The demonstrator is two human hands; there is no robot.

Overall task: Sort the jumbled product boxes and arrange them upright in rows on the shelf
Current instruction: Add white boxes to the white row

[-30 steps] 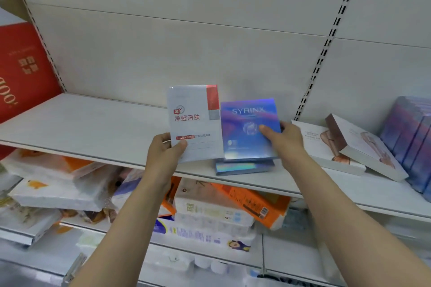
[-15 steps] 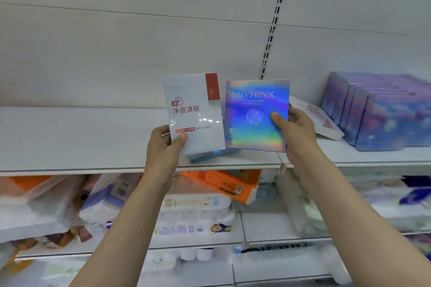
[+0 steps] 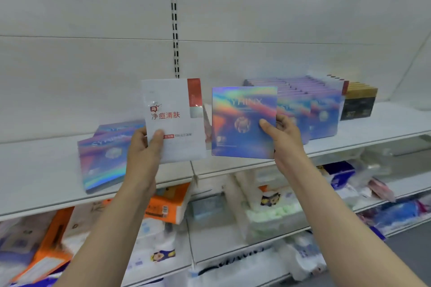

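White shelf [image 3: 363, 133] against pale slotted wall; packs on lower shelves blurred. Upright row [image 3: 310, 109] of holographic boxes at right, two lying flat at left [image 3: 102, 158]. Left hand [image 3: 144, 147] pinches white box [image 3: 173, 119]; right hand [image 3: 283, 134] grips holographic box [image 3: 242, 121], both held above shelf.

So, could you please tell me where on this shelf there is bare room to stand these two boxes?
The shelf is bare left of the flat holographic boxes, and again right of the dark gold-topped boxes. A strip along the front edge before the upright holographic row is also free. That row itself is packed tight.
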